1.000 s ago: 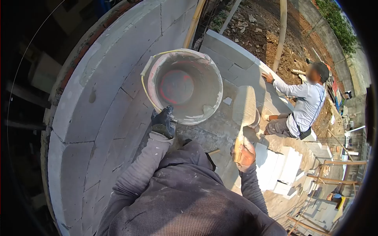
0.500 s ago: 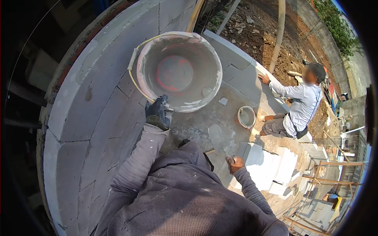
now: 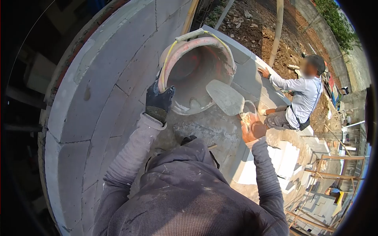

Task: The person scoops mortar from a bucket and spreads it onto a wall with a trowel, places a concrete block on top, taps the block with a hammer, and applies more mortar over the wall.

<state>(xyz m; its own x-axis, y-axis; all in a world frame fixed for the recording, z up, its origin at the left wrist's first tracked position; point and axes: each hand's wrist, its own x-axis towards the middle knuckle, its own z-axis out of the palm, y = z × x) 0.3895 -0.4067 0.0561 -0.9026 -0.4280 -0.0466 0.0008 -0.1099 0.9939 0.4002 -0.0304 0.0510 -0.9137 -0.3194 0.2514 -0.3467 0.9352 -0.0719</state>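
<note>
My left hand (image 3: 159, 100), in a dark glove, is closed on the near-left rim of a large mortar-stained bucket (image 3: 177, 92). The bucket is tilted, its mouth turned toward the right. Its yellow wire handle with a pale grip (image 3: 189, 35) lies up over the far side. My bare right hand (image 3: 252, 128) is closed round a trowel, its handle mostly hidden by the fingers. The trowel's broad grey blade (image 3: 226, 97) overlaps the bucket's right rim; whether it touches cannot be made out. Some wet residue shows inside the lower bucket wall.
A grey block wall (image 3: 106, 106) curves along my left, and a lower block wall (image 3: 240, 59) runs ahead. A co-worker (image 3: 305, 94) stands at right with a hand on it. A small bucket (image 3: 250, 106) is partly hidden behind my right hand. White blocks (image 3: 281, 159) are stacked at right.
The bucket has tipped from facing me to facing right, and its handle has swung to the far side. My right hand has risen, bringing the trowel blade to the bucket's mouth.
</note>
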